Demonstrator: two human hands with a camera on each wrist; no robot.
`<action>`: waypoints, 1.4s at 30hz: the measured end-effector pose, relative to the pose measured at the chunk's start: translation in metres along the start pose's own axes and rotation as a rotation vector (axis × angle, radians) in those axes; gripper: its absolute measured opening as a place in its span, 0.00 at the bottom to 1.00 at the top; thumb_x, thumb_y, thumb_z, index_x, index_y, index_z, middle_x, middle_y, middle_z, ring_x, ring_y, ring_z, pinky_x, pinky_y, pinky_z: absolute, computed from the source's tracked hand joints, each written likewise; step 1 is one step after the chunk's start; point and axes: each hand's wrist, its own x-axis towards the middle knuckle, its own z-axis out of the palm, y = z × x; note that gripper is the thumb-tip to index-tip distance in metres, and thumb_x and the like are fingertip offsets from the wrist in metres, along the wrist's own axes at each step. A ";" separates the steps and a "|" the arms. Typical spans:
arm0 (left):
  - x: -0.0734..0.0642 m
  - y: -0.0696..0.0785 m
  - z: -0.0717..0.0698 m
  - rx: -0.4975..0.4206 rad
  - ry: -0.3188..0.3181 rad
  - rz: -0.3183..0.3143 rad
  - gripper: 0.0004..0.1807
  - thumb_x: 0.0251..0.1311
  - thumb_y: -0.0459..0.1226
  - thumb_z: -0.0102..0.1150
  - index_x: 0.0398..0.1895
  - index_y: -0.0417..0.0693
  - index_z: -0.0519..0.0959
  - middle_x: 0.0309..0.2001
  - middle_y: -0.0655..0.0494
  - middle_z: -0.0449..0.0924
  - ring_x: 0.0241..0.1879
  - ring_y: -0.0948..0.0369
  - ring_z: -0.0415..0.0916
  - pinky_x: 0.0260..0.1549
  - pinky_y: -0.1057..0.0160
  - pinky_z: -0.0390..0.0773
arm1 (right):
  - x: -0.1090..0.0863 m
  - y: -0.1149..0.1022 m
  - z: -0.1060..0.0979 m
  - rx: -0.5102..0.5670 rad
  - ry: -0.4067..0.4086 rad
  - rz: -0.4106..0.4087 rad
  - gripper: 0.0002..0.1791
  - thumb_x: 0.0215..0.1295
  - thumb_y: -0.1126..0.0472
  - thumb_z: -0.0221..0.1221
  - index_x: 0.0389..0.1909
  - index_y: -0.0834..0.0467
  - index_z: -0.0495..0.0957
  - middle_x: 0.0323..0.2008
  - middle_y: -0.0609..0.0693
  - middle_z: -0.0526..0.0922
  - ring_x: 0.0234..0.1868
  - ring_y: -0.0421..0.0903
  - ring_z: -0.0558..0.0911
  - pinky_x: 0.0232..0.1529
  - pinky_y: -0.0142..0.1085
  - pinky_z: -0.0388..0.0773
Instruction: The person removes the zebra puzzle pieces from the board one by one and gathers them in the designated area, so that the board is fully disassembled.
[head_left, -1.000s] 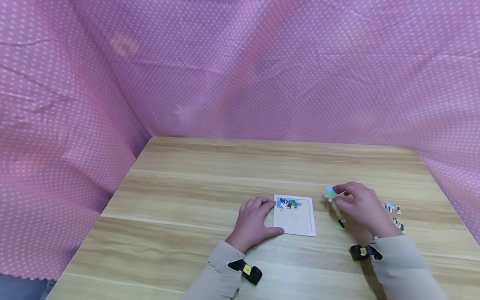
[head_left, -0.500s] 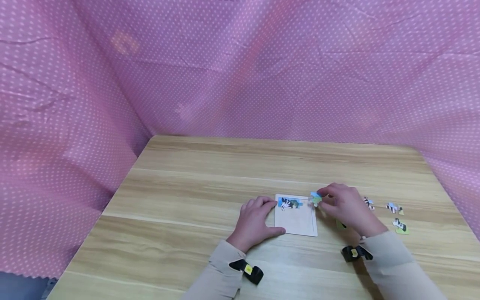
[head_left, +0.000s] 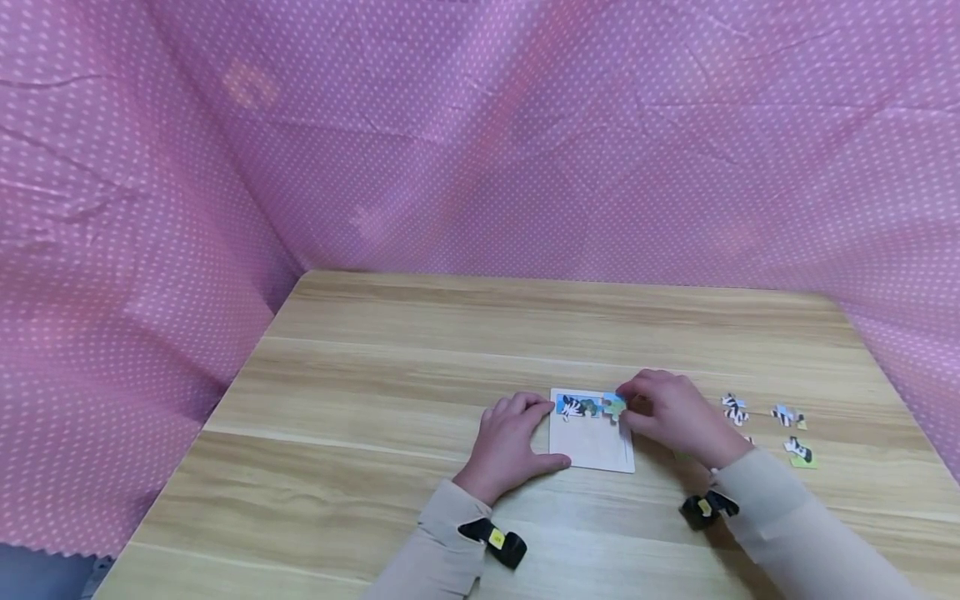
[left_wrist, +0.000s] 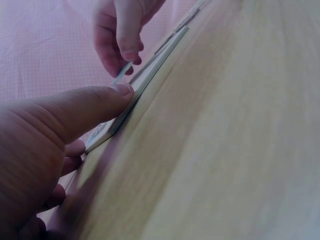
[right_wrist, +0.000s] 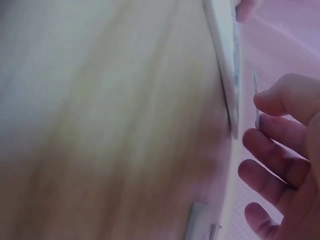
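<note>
A small white puzzle board [head_left: 592, 446] lies on the wooden table, zebra-and-leaf pieces [head_left: 574, 406] fitted in its upper left. My left hand [head_left: 504, 450] holds the board at its left side, the thumb [left_wrist: 112, 97] along the near edge and the index finger at the upper left. Between thumb and index finger, my right hand [head_left: 678, 419] pinches a blue-and-green jigsaw piece [head_left: 612, 407] over the board's upper right, beside the fitted pieces. In the right wrist view that piece [right_wrist: 256, 82] shows edge-on, and the other fingers are loosely bent.
Several loose jigsaw pieces lie to the right: a striped one [head_left: 735, 409], a blue-and-striped one [head_left: 784, 415] and a zebra-head one [head_left: 800, 452]. Others are partly hidden under the right hand. A pink dotted cloth [head_left: 480, 167] hangs behind the table [head_left: 360, 450].
My right hand has carried the blue-and-green jigsaw piece leftward from beside the board to over its upper right. Loose pieces behind it have come into view. The left hand stays on the board.
</note>
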 end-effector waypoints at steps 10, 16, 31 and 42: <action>0.000 0.002 -0.002 -0.005 -0.005 -0.001 0.45 0.48 0.64 0.71 0.68 0.57 0.74 0.64 0.61 0.71 0.59 0.58 0.66 0.54 0.54 0.64 | 0.005 0.000 0.004 -0.084 0.000 -0.055 0.16 0.57 0.56 0.69 0.46 0.56 0.85 0.41 0.45 0.81 0.36 0.42 0.76 0.46 0.49 0.72; -0.001 0.002 -0.003 0.001 -0.003 0.000 0.45 0.48 0.64 0.71 0.69 0.57 0.74 0.64 0.61 0.71 0.59 0.59 0.67 0.54 0.55 0.64 | 0.006 0.002 0.006 -0.084 -0.027 -0.039 0.16 0.58 0.56 0.70 0.47 0.55 0.85 0.40 0.43 0.80 0.35 0.40 0.75 0.45 0.45 0.73; -0.003 0.002 -0.003 0.006 0.014 0.008 0.44 0.47 0.64 0.71 0.68 0.57 0.75 0.63 0.62 0.72 0.58 0.59 0.67 0.53 0.56 0.64 | 0.008 -0.003 0.006 -0.114 -0.049 -0.031 0.16 0.56 0.55 0.72 0.45 0.53 0.86 0.42 0.44 0.80 0.38 0.41 0.75 0.47 0.47 0.72; -0.002 0.000 -0.002 0.005 0.010 0.010 0.44 0.48 0.65 0.70 0.68 0.57 0.75 0.63 0.62 0.71 0.59 0.59 0.67 0.54 0.54 0.65 | 0.008 -0.012 0.004 -0.216 -0.031 -0.075 0.14 0.54 0.57 0.72 0.43 0.54 0.89 0.40 0.45 0.81 0.41 0.45 0.80 0.44 0.49 0.73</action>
